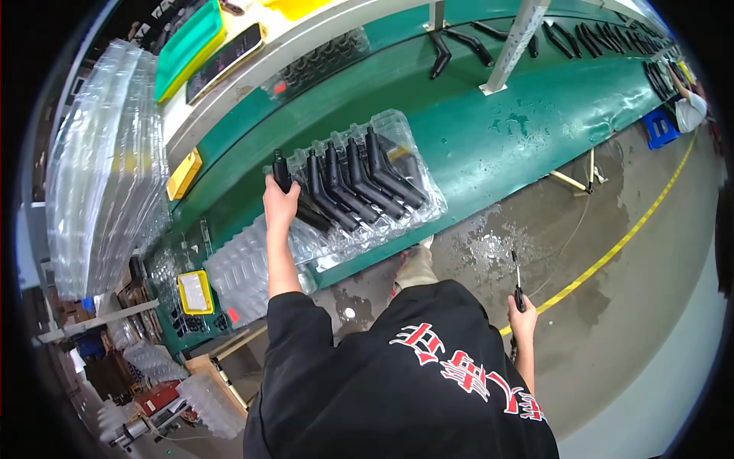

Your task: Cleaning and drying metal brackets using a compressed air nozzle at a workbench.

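My left hand point(281, 200) is closed round a black bent tube-like part point(281, 168) at the left end of a clear plastic tray point(394, 126). Beside it in the tray lie several more black bent parts point(355, 180), side by side with their narrow ends pointing away from me. Out to the right, over the floor and away from the bench, my right hand point(523, 317) grips a slim tool point(520, 298) with a black handle, a pale shaft and a dark tip. Its exact kind cannot be made out.
The green bench point(459, 168) carries more black parts point(581, 38) at the far right. Stacked clear trays point(107, 168) stand at left; a yellow box point(196, 292) sits nearby. A metal post point(514, 50) rises from the bench. A person point(690, 111) is by a blue stool point(659, 128).
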A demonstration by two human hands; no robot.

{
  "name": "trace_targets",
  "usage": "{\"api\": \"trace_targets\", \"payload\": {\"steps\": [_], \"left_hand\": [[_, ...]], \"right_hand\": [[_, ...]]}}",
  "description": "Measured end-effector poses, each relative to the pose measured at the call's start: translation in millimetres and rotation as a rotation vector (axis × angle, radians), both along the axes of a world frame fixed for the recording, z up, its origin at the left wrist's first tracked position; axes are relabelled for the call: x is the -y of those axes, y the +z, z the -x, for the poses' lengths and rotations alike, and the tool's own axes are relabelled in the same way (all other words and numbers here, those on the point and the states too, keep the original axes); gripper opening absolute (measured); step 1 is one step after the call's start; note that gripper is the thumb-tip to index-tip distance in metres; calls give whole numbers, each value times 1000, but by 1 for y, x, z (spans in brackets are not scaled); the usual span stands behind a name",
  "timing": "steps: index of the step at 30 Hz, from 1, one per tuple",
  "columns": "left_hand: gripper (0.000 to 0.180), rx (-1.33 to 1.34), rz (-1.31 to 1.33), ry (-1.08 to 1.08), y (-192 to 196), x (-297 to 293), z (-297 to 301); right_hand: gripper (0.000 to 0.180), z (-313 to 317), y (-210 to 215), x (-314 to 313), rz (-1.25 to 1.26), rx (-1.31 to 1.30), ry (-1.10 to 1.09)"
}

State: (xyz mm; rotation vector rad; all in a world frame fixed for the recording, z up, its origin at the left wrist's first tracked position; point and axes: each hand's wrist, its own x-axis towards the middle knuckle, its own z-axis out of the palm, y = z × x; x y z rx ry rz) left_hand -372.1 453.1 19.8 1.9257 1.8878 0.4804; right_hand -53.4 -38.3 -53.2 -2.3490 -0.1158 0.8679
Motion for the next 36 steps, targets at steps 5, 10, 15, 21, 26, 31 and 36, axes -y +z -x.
{"api": "trace_targets", "payload": {"steps": [5,10,15,21,26,31,36], "left_hand": [[31,203,-444,-176,75,59,-60],[41,259,-625,-845,102,140,-176],[27,272,-626,-1668,82,273,-283],[23,241,-788,-2068,69,392,-337],[31,599,-629,-1970,67,446,-364],[33,1122,610,-1089,84,506,-348],[35,1095,1766,-649,56,493,-357]], "right_hand": [[24,3,3,43,-210,7,-51],[27,-3,76,43,-616,-99,-185],[35,-7,131,46,-1015,50,-219],[37,11,133,122,-1004,-21,-392],[39,32,115,162,-1066,40,-550],[37,44,115,152,-887,565,-560],[37,59,116,163,-667,636,-443]]}}
